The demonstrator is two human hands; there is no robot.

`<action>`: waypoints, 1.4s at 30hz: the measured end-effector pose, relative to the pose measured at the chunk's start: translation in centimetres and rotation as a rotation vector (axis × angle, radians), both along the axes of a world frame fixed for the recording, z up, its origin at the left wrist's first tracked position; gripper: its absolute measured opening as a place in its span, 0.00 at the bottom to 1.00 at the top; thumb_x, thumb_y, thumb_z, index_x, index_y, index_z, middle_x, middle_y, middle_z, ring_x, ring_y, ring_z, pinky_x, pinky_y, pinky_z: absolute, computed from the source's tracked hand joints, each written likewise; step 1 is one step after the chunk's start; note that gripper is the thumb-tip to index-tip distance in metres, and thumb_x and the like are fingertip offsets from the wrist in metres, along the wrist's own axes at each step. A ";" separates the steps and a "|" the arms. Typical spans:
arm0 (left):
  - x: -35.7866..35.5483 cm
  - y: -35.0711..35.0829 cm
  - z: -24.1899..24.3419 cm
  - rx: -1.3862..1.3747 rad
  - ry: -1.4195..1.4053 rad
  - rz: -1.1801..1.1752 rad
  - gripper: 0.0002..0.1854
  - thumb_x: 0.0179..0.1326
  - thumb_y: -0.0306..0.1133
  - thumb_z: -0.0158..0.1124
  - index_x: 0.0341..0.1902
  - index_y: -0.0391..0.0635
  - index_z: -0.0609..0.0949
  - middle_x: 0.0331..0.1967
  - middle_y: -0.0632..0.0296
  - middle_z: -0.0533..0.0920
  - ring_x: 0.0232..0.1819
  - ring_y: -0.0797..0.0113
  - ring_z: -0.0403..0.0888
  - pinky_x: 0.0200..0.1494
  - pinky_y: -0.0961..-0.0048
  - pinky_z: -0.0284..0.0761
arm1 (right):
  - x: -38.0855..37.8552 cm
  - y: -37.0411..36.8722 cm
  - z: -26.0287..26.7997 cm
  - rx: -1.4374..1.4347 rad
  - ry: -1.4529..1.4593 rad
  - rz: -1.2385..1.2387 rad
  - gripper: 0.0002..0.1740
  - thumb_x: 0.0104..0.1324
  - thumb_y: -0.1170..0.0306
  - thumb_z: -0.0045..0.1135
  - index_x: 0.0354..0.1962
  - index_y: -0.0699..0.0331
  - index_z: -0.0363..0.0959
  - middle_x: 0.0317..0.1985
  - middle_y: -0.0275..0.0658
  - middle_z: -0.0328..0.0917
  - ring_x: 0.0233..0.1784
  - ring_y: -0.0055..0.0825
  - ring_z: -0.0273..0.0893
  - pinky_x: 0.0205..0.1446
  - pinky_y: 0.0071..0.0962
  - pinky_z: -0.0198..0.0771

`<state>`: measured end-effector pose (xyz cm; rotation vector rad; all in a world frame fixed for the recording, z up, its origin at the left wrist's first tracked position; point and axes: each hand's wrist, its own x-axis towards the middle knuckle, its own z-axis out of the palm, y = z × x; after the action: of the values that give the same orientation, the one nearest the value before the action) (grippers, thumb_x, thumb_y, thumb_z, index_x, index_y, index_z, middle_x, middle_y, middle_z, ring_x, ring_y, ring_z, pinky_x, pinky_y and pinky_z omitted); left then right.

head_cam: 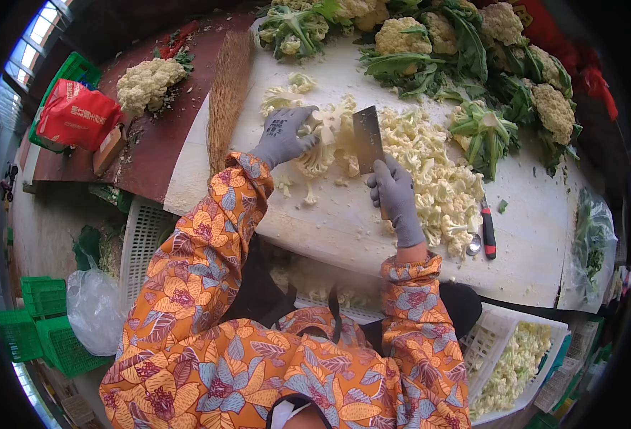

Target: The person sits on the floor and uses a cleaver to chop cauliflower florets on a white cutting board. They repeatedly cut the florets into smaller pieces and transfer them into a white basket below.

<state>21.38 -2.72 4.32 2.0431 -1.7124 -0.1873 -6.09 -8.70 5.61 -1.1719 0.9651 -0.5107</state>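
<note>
My left hand (285,137), in a grey glove, has its thumb and fingers around the edge of a cut cauliflower piece (323,134) on the white work surface (315,214). In my gloved right hand (393,187) is the handle of a cleaver (368,140), its broad blade upright just right of that piece. A pile of cut cauliflower florets (428,171) spreads to the right of the blade and behind my right hand. Smaller pieces (280,99) lie beyond my left hand. A knife with a black and red handle (488,230) rests beside a metal spoon (474,244) right of the pile.
Whole cauliflowers with leaves (401,37) are heaped along the far side. A straw broom (228,102) lies at the left, near a cauliflower head (149,83) and a red bag (77,115). A white crate of florets (514,359) stands below right; green crates (61,343) stand below left.
</note>
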 end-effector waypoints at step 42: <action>3.4 2.4 -0.2 -0.169 -0.140 0.239 0.29 0.58 0.40 0.68 0.64 0.54 0.76 0.55 0.56 0.80 0.59 0.53 0.77 0.62 0.58 0.67 | 0.9 -1.5 -1.0 -0.127 0.057 -0.040 0.20 0.75 0.62 0.48 0.58 0.63 0.73 0.23 0.29 0.71 0.17 0.14 0.65 0.19 0.20 0.63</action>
<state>24.78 -0.28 4.10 2.1522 -1.4887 0.1747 -5.16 -10.22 4.59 -1.2890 1.0180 -0.5801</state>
